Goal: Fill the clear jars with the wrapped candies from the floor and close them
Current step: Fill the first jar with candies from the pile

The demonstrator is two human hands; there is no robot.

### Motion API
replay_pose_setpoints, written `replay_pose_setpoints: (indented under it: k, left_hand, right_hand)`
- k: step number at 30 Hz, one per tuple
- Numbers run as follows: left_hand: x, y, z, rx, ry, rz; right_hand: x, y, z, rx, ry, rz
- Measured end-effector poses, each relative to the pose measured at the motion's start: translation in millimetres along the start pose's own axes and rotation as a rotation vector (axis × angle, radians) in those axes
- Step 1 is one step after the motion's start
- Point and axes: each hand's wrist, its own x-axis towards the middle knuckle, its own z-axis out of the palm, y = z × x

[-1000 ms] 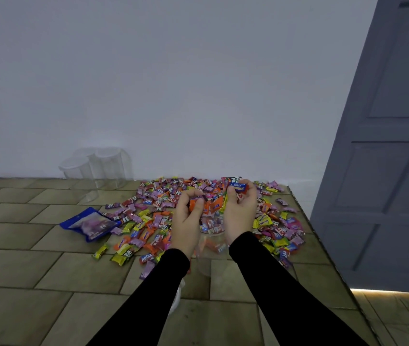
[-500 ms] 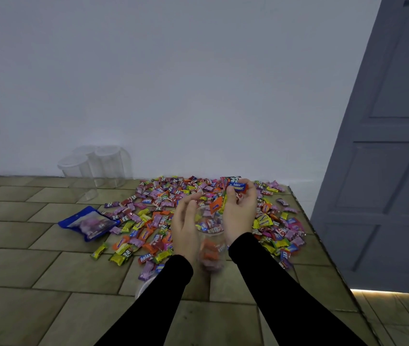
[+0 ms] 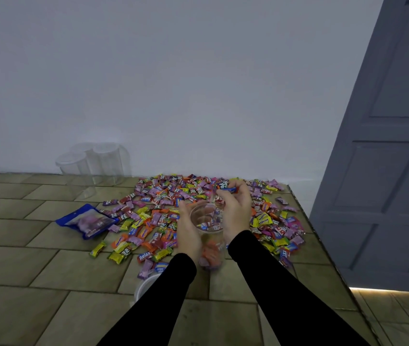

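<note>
A clear jar (image 3: 207,236) is sat on the floor at lower centre of the frame, mouth open, with just a small clump of orange wrapped sweets seen at its bottom, so filling looks barely started. It's flanked by both hands: the left hand (image 3: 189,227) is held against its left side with fingers fairly straight, and whether the wall is actually gripped can't be told. The right hand (image 3: 236,211) is raised over the rim, a blue-wrapped candy (image 3: 227,189) pinched in its curled fingers. Next that piece probably needs dropping in, then more scooped from the candy pile (image 3: 163,211) spread behind. A white lid (image 3: 143,287) is lying lower left of the jar, empty jars (image 3: 93,163) are parked upper left by the wall, and a blue bag (image 3: 87,221) is left beside the pile.
</note>
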Motion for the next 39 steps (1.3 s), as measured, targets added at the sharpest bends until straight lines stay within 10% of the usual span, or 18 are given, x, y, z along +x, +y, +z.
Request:
replay_pose_setpoints:
  k: [21,28,34,39]
  left_hand:
    - [0,9,-10,0.107,-0.114,0.055]
    - [-19,45,8,0.429,-0.075,0.501]
    - [-51,25,56,0.840,-0.350,0.957]
    - [-53,-42,68,1.173,-0.526,0.727]
  right_hand:
    - [-3,-15,2,0.043,-0.144,-0.011]
    - [18,-19,-45,-0.090,-0.016,-0.054]
    - [28,15,-114,-0.332,0.081,0.024]
    - [33,25,-162,-0.565,0.077,0.081]
